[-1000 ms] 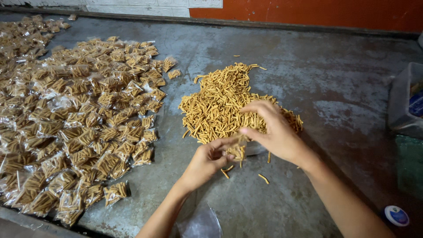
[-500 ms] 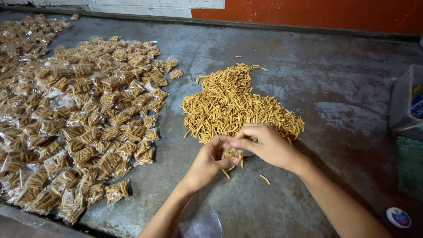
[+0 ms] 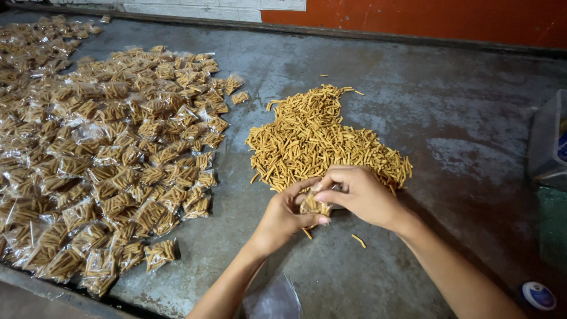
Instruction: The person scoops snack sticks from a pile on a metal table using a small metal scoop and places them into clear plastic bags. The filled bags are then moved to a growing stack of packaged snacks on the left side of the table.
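My left hand (image 3: pixel 284 215) and my right hand (image 3: pixel 360 196) meet over a small clear packet of snack sticks (image 3: pixel 315 205), and both grip it by its edges. Just beyond them lies a loose heap of golden snack sticks (image 3: pixel 313 136) on the grey metal tabletop (image 3: pixel 449 124). A couple of stray sticks (image 3: pixel 358 240) lie on the surface under my right wrist. To the left spreads a wide layer of filled clear packets (image 3: pixel 112 153).
An empty clear bag (image 3: pixel 273 298) lies near my left forearm at the bottom edge. A translucent plastic container (image 3: pixel 549 142) stands at the right edge. A small round white and blue lid (image 3: pixel 538 294) lies at the bottom right. An orange wall (image 3: pixel 425 18) runs behind the table.
My right hand came back from the loose heap to the packet. Both hands have closed in on the packet and hold it together.
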